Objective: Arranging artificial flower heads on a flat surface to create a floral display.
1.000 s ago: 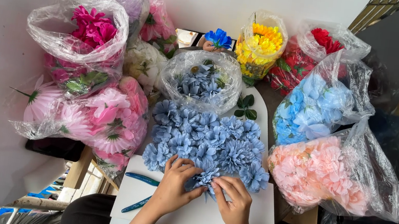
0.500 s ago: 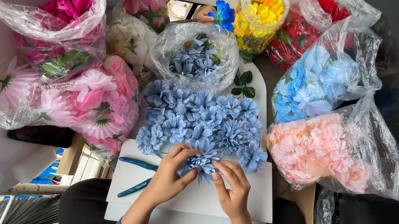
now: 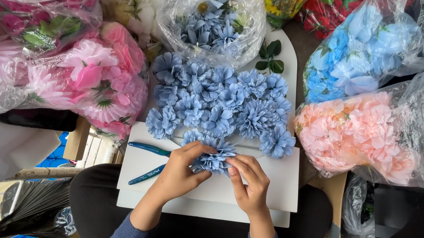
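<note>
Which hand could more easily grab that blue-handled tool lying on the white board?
Probably the left hand. The blue-handled tool lies on the white board just beside it, while the right hand sits on the far side of the blue flower that both hands hold.

A flower (image 3: 213, 160) lies on the board (image 3: 267, 197), pliers (image 3: 149, 161) to its left, loose flowers (image 3: 222, 101) behind

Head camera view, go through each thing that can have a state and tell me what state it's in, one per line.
Blue fabric flower: pinched between both hands.
Left hand: gripping the flower.
Right hand: gripping the flower.
Blue-handled pliers: lying on the white board, handles spread.
Blue flower pile: loose, unbagged.
Bag of dusty blue flowers: open.
Peach flower bag: closed or open, cannot tell.
</note>
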